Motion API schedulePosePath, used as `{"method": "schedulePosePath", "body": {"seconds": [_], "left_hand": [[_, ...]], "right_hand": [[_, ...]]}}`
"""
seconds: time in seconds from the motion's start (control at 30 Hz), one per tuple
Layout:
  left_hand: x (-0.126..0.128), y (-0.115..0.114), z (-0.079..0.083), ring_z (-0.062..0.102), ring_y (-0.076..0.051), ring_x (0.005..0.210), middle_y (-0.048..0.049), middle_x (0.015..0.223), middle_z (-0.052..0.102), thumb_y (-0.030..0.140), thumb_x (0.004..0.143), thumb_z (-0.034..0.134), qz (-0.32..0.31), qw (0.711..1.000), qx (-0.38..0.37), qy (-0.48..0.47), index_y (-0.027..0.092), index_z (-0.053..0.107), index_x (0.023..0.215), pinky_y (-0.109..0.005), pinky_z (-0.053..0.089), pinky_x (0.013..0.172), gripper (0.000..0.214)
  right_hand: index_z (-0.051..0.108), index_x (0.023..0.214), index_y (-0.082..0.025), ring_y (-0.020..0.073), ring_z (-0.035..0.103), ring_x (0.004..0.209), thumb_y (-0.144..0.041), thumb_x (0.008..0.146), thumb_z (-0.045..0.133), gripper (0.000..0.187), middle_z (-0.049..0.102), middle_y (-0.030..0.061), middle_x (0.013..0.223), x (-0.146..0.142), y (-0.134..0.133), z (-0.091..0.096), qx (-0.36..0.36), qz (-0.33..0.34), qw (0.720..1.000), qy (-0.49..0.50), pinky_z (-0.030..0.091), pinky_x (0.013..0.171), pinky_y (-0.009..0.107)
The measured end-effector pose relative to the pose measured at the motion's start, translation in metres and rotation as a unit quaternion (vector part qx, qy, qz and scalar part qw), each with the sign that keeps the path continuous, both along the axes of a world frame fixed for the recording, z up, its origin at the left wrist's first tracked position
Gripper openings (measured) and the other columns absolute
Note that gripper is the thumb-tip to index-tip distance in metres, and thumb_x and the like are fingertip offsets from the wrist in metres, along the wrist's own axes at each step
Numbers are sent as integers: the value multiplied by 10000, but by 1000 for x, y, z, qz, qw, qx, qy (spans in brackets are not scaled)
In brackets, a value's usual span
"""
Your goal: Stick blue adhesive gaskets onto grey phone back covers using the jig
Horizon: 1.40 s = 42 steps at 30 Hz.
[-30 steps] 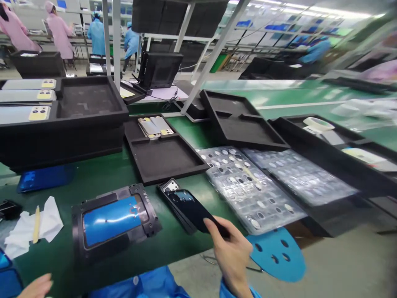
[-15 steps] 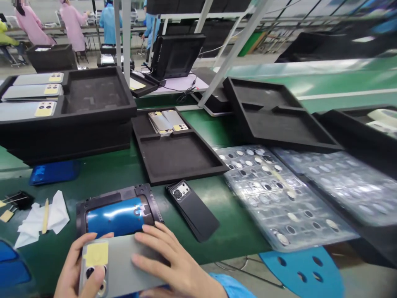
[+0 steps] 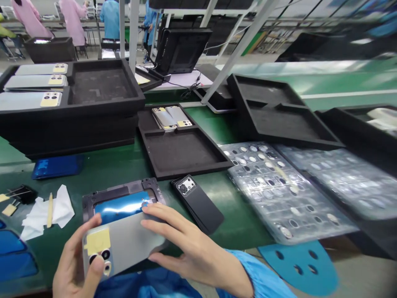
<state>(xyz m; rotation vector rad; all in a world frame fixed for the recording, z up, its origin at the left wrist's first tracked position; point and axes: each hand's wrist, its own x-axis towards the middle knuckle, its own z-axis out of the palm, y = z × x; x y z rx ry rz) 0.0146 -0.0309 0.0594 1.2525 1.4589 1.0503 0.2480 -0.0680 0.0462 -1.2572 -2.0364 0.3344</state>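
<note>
A silver-grey phone (image 3: 133, 244) lies back up between my hands, tilted, with a yellow sticker (image 3: 98, 241) beside its camera lenses. My left hand (image 3: 77, 258) grips its camera end, thumb over the lenses and fingers at the far edge. My right hand (image 3: 182, 240) clasps the other end, fingers spread along the far edge and thumb at the near edge. Just beyond the phone, a dark frame fixture (image 3: 120, 190) holds a shiny blue sheet (image 3: 124, 207), partly hidden by the phone and my right fingers. Some dark phones (image 3: 200, 205) are stacked to the right of the fixture.
Black trays hold silver phones at the left (image 3: 37, 82) and centre (image 3: 170, 118). Clear plastic trays of round parts (image 3: 288, 198) lie right. A white cloth (image 3: 62, 207), wooden stick (image 3: 49, 211) and blue pieces (image 3: 15, 265) are left. A blue stool (image 3: 300, 269) stands below the table edge.
The phone has tilted, its right end rising toward the fixture, while both hands keep hold of it. My right forearm shows more. The whole view has shifted slightly.
</note>
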Motion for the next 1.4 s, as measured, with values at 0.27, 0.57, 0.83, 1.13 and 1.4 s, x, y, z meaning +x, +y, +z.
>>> {"method": "schedulePosePath", "body": {"seconds": [0.27, 0.57, 0.83, 1.13, 1.4], "left_hand": [[-2, 35, -20, 358, -292, 1511, -11, 1610, 448, 489, 887, 685, -30, 998, 42, 27, 317, 679, 1251, -416, 306, 1245, 403], [-6, 51, -38, 237, -245, 1560, 14, 1655, 370, 481, 914, 662, -23, 1000, -8, -14, 323, 616, 1377, -355, 218, 1267, 491], [-6, 51, -40, 379, -232, 1501, -21, 1568, 504, 408, 844, 761, 8, 991, -68, -117, 265, 609, 1385, -330, 344, 1224, 580], [-8, 48, -46, 418, -279, 1477, -68, 1573, 497, 410, 810, 777, -6, 986, -89, -141, 233, 583, 1405, -384, 383, 1206, 650], [-10, 47, -47, 405, -310, 1483, -81, 1618, 431, 402, 756, 830, -35, 988, -85, -121, 252, 584, 1408, -414, 354, 1219, 712]], "right_hand": [[529, 1392, -249, 290, 582, 1356, -168, 872, 707, 556, 585, 140, 1463, 22, 16, -7, -91, -69, 993, 22, 528, 1121, 432], [320, 1543, -323, 284, 529, 1412, -155, 835, 731, 836, 544, 74, 1531, 28, 24, -4, -199, -82, 976, 40, 510, 1142, 453], [254, 1565, -373, 275, 550, 1394, -167, 840, 739, 896, 555, 42, 1527, 27, 21, -5, -215, -56, 975, 23, 556, 1088, 395], [252, 1576, -387, 291, 604, 1340, -167, 839, 738, 909, 574, 34, 1513, 27, 31, -9, -206, -45, 977, -24, 564, 1078, 415], [259, 1578, -374, 303, 611, 1331, -192, 860, 723, 874, 574, 45, 1513, 28, 30, -11, -203, -53, 977, -33, 574, 1070, 437]]}}
